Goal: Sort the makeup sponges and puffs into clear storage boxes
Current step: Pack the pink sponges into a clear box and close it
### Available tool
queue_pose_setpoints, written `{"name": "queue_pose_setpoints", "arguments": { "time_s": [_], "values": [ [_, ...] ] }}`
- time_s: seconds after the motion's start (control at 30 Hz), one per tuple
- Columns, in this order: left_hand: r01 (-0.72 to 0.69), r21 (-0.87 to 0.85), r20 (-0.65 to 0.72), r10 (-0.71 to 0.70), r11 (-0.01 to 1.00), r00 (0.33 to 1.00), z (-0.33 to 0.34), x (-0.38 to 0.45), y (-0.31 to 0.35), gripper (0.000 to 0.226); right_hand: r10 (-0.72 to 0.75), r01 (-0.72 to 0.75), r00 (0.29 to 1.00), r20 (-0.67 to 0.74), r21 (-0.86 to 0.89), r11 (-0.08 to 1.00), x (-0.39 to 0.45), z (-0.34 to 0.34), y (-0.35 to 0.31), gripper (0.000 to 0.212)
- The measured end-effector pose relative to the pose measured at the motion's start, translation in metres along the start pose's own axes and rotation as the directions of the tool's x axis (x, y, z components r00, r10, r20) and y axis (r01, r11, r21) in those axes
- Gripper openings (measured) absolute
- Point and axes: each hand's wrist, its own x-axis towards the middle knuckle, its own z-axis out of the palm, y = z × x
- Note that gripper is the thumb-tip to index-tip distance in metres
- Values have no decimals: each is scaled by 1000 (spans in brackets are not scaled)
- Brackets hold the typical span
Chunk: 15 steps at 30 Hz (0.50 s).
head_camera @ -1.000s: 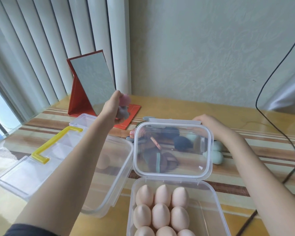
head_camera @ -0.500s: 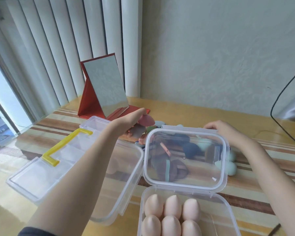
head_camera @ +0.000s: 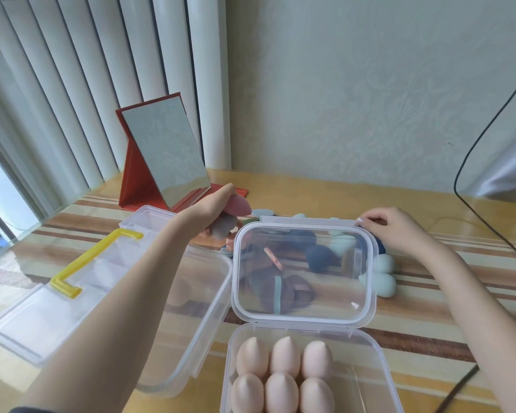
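A: What's on the far left?

B: A big clear box [head_camera: 173, 293] with a yellow handle [head_camera: 93, 260] on its opened lid, resting on the striped surface [head_camera: 429, 338]. One pale sponge shows dimly through its wall.

A: And the left hand [head_camera: 212, 207]?

B: Raised above that box's far corner, fingers curled round a pink puff [head_camera: 237, 205] and a grey puff [head_camera: 222, 228], pinching both by their flat faces. Behind it stands a red mirror [head_camera: 164, 150].

A: How would those handle?

B: Light, soft and squashy, I'd judge; a pinch at the edge is enough, and nothing should break if dropped.

A: The middle?

B: A small box [head_camera: 370, 368] holds peach egg sponges [head_camera: 283, 357] in rows, tips up. Its lid [head_camera: 303, 269] stands open. Through it you see the unsorted pile [head_camera: 283, 290] of dark puffs.

A: The right hand [head_camera: 396, 228]?

B: On the lid's far right corner, fingers curled and pinching the rim. Just below it lie two mint sponges [head_camera: 383, 274], touching each other.
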Motion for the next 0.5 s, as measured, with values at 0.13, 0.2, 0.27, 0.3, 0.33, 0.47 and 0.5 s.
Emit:
{"name": "queue_pose_setpoints", "arguments": {
  "time_s": [0.13,0.2,0.27,0.3,0.33,0.47,0.5],
  "values": [
    [-19,-3,-55,19,1000,998,3,-1,1,40,7,-8,999,39,33,999,-8,-5,7,26],
    [-22,-29,-85,20,999,996,3,-2,1,39,12,-12,1000,11,50,999,-11,-6,9,25],
    [-29,-58,-111,22,998,994,3,-5,2,39,8,-8,1000,3,47,999,-13,-8,9,25],
    [-31,-71,-114,23,997,993,3,-6,2,40,4,-4,1000,1,40,999,-14,-8,9,26],
    [-33,-83,-116,24,996,993,2,-7,3,41,3,-3,1000,-3,37,999,-15,-9,8,26],
    [-36,-172,-72,24,984,997,0,-14,7,44,-27,28,999,-17,50,998,-15,-3,1,24],
    [-45,-207,-46,36,977,998,1,-16,9,46,-54,54,999,-3,70,996,-15,1,-5,25]
  ]
}}
